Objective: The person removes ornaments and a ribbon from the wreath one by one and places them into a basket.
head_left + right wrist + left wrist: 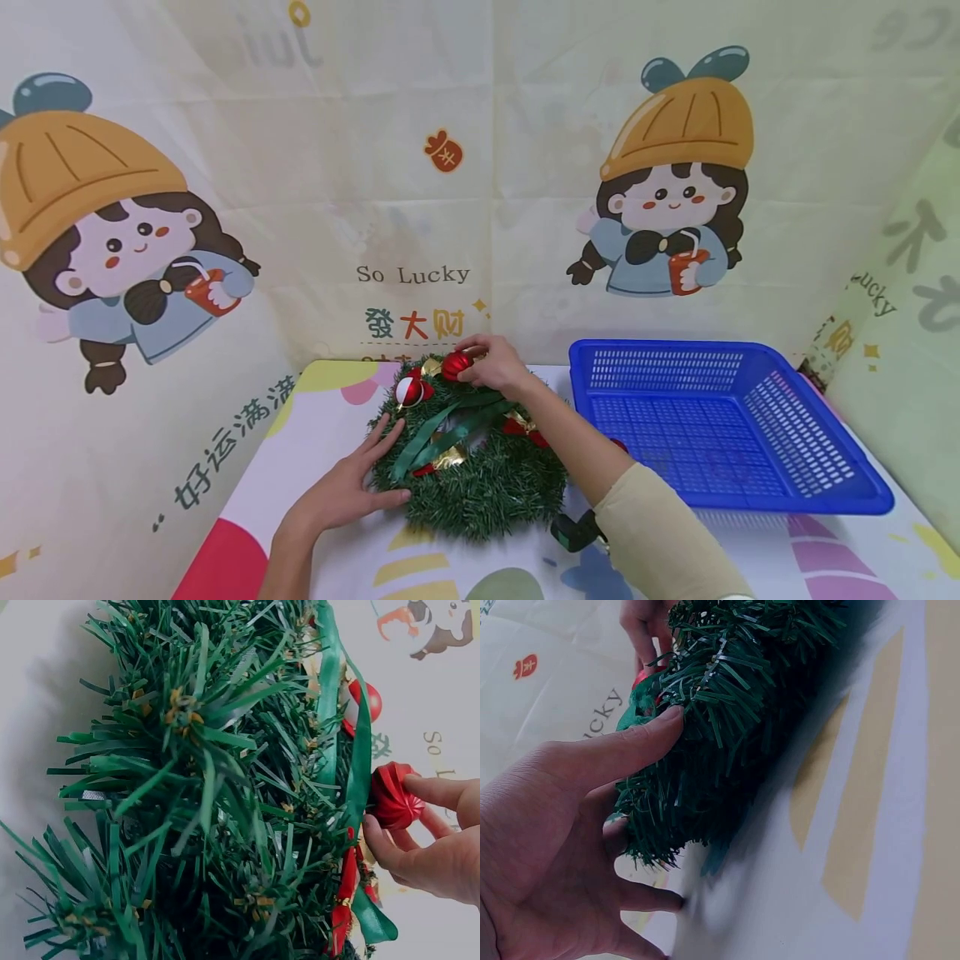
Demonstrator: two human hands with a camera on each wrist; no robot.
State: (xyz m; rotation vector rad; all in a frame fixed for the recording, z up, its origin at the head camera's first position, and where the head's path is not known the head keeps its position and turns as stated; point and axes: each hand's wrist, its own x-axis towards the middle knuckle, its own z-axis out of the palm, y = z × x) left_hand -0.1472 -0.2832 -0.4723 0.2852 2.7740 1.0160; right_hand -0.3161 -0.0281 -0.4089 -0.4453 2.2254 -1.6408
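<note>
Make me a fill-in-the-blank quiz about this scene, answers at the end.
1. The left hand touches the wreath; the right hand holds a bauble coloured ____.
2. The long ribbon across the wreath is ____.
3. The basket is ____.
4. In the head view, the basket stands to the wreath's ____.

Missing words: red; green; blue; right.

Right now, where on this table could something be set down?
Bare table shows left of the wreath, beyond the left hand, and in front of the wreath, between the left forearm and a dark object. The blue basket looks bare inside where visible. Crowded: between wreath and basket, where the right forearm crosses.
</note>
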